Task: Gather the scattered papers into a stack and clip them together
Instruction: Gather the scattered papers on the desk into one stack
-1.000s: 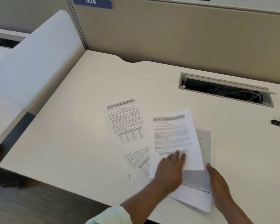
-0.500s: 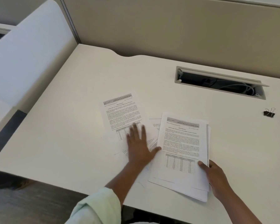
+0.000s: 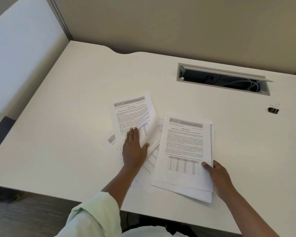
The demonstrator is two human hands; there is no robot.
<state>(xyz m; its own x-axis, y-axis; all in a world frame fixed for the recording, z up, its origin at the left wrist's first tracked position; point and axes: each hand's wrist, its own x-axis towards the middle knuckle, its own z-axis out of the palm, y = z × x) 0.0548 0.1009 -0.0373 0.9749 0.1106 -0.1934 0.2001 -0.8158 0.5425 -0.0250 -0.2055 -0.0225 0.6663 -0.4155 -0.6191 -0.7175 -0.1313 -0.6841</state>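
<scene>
- White desk point(image 3: 75, 134) fills the view, closed in at the back by a beige partition point(image 3: 178, 23) and on the left by a white side panel point(image 3: 24, 57); its near edge runs across the bottom of the view.
- Bare desktop lies to the left of the papers, behind them and to their right.
- At the back right, a long cable slot point(image 3: 224, 79) is cut into the desk, with its flap raised.
- A black binder clip point(image 3: 273, 109) sits alone near the right edge, well apart from the papers.
- The stack point(image 3: 184, 151) lies in front of the person, right of centre, its edges not yet squared; lower sheets stick out at the bottom and right.
- The right hand point(image 3: 219, 177) grips the stack at its lower right edge, thumb on top.
- The left hand point(image 3: 134, 149) lies flat, fingers straight, pressing on a loose sheet point(image 3: 132, 113) just left of the stack; that sheet's right edge curls upward.
- More loose sheets point(image 3: 150, 161) overlap beneath the hand and tuck under the stack's left edge.
- A pale green sleeve point(image 3: 92, 216) covers the left forearm.
</scene>
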